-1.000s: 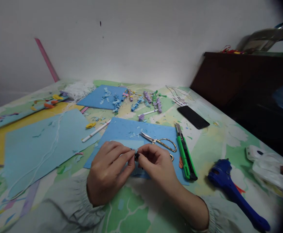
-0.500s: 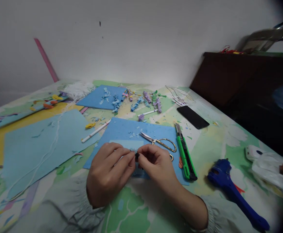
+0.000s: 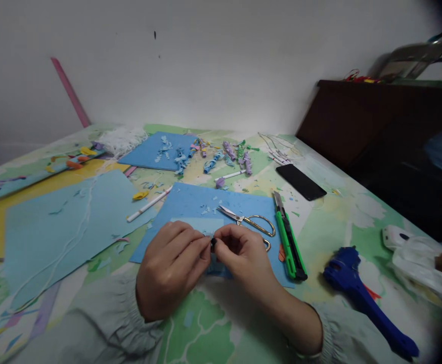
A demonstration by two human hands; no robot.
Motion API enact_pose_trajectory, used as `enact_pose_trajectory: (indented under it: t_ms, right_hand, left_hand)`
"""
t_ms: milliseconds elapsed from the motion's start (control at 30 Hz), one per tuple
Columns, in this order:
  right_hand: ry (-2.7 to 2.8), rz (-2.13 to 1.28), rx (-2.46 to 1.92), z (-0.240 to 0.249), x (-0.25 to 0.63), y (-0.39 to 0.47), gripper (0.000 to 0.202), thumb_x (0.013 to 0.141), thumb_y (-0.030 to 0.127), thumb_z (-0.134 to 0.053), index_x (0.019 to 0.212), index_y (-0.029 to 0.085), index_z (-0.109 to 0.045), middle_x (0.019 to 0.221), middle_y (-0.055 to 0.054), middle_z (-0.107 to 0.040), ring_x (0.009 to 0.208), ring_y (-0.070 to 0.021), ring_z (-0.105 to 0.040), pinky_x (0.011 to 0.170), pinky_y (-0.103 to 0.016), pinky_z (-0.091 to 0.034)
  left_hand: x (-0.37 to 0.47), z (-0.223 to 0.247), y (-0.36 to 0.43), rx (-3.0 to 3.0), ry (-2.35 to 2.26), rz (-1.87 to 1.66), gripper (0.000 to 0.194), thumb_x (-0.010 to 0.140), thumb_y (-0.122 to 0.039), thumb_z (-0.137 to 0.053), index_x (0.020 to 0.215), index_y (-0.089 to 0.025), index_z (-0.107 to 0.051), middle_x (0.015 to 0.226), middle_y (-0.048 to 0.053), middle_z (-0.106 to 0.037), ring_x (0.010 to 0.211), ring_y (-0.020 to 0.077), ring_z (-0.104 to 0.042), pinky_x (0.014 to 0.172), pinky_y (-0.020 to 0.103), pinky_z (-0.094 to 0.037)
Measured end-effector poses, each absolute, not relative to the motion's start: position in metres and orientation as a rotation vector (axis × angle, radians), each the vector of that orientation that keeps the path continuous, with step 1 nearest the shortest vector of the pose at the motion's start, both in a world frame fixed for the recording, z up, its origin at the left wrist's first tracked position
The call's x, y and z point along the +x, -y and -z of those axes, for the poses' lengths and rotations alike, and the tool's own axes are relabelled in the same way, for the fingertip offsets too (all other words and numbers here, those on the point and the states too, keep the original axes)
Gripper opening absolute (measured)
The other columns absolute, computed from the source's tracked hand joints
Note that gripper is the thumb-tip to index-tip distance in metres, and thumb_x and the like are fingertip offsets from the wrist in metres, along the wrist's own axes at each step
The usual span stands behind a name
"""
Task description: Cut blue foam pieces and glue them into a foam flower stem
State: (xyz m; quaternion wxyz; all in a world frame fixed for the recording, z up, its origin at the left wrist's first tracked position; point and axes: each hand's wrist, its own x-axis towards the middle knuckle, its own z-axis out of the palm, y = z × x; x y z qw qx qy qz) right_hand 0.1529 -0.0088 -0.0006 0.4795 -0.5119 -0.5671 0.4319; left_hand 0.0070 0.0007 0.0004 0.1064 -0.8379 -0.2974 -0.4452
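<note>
Black bit [image 3: 213, 243] | L hand [image 3: 173, 270] + R hand [image 3: 247, 258], fingers pinching | long axis/dir: can't tell

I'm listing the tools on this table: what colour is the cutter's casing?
The cutter's casing is bright green, seen best in the head view.

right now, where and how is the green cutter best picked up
Grip the green cutter around the near half of its handle, probably coming from the right. It lies flat, the handle is long and chunky, and the metal blade end points away from the person, while the scissors lie close on its left.
</note>
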Motion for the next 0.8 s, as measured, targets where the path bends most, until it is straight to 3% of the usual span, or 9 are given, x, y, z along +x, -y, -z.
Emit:
enact_pose_trajectory:
  t_ms: [500, 800]
  right_hand:
    - [1.41, -1.067, -1.241, 0.0015, 0.1507, 0.012, 0.006, 0.068, 0.017, -0.051, 0.067, 0.016, -0.056, 0.06, 0.002, -0.053, 0.056, -0.0099, -0.047, 0.052, -0.021, -0.038]
    - [1.707, -0.577, -1.288, 0.0006, 0.1554, 0.0139, 0.009, 0.073, 0.014, -0.053, 0.067, 0.017, -0.058, 0.062, 0.001, -0.059, 0.056, -0.01, -0.05, 0.053, -0.022, -0.036]
  left_hand:
    - [0.0102, -0.0046, 0.0021, -2.544, 1.053, 1.434, 0.011, 0.074, -0.006, -0.055, 0.077, -0.016, -0.057, 0.07, 0.005, -0.06, 0.07, 0.0193, -0.056, 0.063, 0.034, -0.046]
    - [0.0093, -0.0016, 0.0, -2.584, 1.062, 1.344, 0.013, 0.075, -0.006, -0.056, 0.083, -0.015, -0.06, 0.075, 0.006, -0.063, 0.074, 0.0197, -0.056, 0.069, 0.036, -0.046]
